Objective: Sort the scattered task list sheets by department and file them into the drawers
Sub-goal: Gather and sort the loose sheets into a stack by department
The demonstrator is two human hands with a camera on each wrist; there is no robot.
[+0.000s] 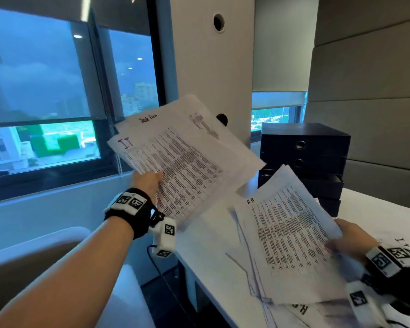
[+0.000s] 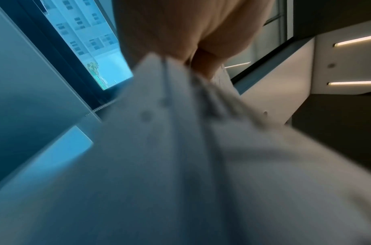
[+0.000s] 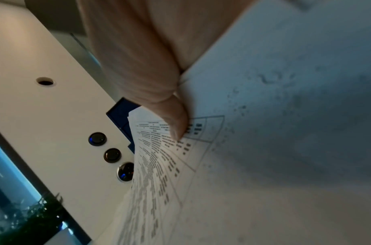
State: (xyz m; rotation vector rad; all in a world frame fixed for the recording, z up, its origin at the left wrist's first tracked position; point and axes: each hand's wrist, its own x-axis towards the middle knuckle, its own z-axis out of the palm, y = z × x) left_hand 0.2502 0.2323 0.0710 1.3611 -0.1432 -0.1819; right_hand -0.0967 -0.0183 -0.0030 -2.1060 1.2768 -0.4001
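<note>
Two fanned sheaves of printed sheets [image 1: 187, 159] (handwritten "IT", "HR" headings).

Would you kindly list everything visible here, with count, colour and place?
IT sheets: a few, white, fanned, held up left of the drawers.
HR sheets: a few, white, held above the table.
Loose sheets: several, white, on the table, front right.
Drawer unit: one, dark blue, on the table at the back.
Table: one, white.
Window: one, dark-framed, left.
Left hand: grips the IT sheets.
Right hand: pinches the HR sheets.
</note>
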